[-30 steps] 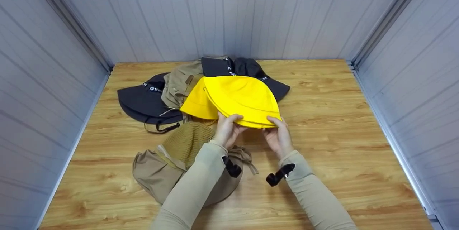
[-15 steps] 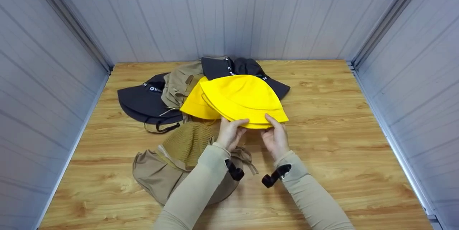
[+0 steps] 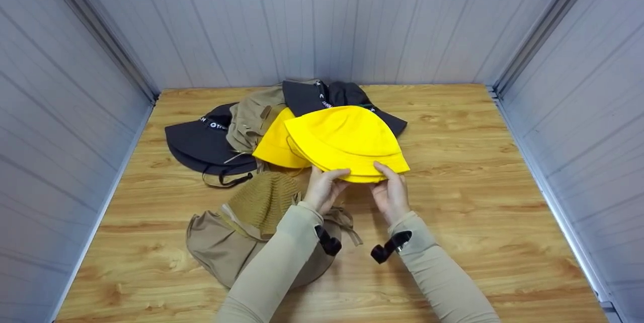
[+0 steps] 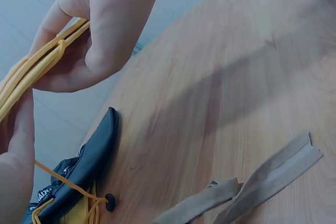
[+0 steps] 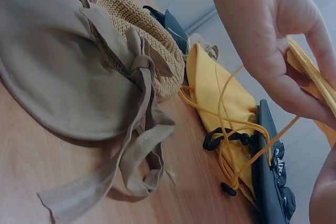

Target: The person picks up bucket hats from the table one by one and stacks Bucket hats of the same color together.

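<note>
Both hands hold a yellow bucket hat [image 3: 352, 137] up in front of the pile, its crown pointing away and its brim toward the person. The left hand [image 3: 322, 189] pinches the near brim left of its middle, thumb on top. Farther right along the same brim, the right hand [image 3: 392, 192] pinches it, also thumb on top. The other fingers are mostly hidden beneath. Side on, the held brim [image 4: 44, 61] shows as stacked yellow edges in the left wrist view. An orange-yellow cord [image 5: 278, 135] runs down from it in the right wrist view.
Behind lie another yellow hat [image 3: 279, 147], a khaki hat [image 3: 251, 116], a dark hat [image 3: 206, 142] at left and dark hat brims [image 3: 302, 96] at back. A tan hat with a knitted crown [image 3: 264, 202] lies under the left forearm. Panel walls [image 3: 332, 21] enclose the wooden table [image 3: 478, 212].
The yellow hat has turned slightly and shifted a little to the right, its right brim corner reaching farther out. Both hands keep their pinch on the brim. The hats on the table stay put.
</note>
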The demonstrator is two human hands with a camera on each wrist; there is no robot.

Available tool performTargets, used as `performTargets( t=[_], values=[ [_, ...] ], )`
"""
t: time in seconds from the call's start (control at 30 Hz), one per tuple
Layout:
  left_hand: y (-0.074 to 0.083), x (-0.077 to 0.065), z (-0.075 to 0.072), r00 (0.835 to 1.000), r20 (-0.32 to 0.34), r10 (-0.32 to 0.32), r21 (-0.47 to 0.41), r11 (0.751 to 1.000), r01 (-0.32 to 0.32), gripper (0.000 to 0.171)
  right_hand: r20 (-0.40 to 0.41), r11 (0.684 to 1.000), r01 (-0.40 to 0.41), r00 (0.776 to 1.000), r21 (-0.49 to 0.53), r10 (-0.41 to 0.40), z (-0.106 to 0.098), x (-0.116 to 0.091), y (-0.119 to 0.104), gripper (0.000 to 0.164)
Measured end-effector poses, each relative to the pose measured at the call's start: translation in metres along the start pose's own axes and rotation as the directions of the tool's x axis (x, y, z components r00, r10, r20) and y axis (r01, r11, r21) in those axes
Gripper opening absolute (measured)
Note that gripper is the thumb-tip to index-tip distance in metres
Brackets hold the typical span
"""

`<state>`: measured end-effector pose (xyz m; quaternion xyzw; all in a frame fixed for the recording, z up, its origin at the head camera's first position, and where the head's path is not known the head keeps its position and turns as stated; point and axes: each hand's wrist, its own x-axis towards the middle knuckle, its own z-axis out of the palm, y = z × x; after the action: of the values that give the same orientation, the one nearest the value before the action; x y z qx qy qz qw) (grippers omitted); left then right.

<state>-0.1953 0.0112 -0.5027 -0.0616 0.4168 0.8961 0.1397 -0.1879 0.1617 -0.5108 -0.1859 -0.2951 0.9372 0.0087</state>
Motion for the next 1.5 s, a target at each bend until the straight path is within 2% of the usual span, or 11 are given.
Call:
performTargets(
  t=[0.33,0.5,0.73,0.87,1.0,1.23,1.5],
  values=[
    [0.002,0.001,-0.006,0.999,0.0,-0.049,-0.047,0.998,0.049,0.031,-0.01,0.999,0.037,0.999,-0.038,-0.037,-0.004,0.001,-0.008,0.027],
    [0.004,0.001,-0.007,0.998,-0.017,-0.058,-0.019,0.998,0.058,0.026,-0.03,0.998,0.049,0.998,-0.046,-0.051,-0.006,0.001,-0.013,0.026],
    [0.003,0.001,-0.007,0.998,-0.016,-0.06,0.002,0.998,0.06,0.028,-0.055,0.997,0.066,0.996,-0.044,-0.068,-0.009,0.002,-0.015,0.019],
    [0.002,0.001,-0.006,0.998,-0.029,-0.061,-0.018,0.998,0.06,0.028,-0.078,0.998,0.065,0.995,-0.009,-0.066,-0.008,0.003,-0.013,0.028],
    [0.001,0.0,-0.006,0.998,-0.026,-0.059,-0.036,0.998,0.058,0.029,-0.054,0.997,0.077,0.996,0.024,-0.076,-0.007,0.002,-0.01,0.039],
    [-0.003,-0.003,-0.004,0.998,0.024,-0.065,0.001,0.998,0.065,0.033,-0.008,0.998,0.059,0.998,0.009,-0.059,-0.008,-0.003,0.002,0.045],
    [-0.007,-0.004,0.0,0.997,0.026,-0.079,-0.007,0.997,0.079,0.037,-0.004,0.998,0.069,0.998,0.008,-0.069,-0.005,-0.006,0.007,0.061]
  ],
)
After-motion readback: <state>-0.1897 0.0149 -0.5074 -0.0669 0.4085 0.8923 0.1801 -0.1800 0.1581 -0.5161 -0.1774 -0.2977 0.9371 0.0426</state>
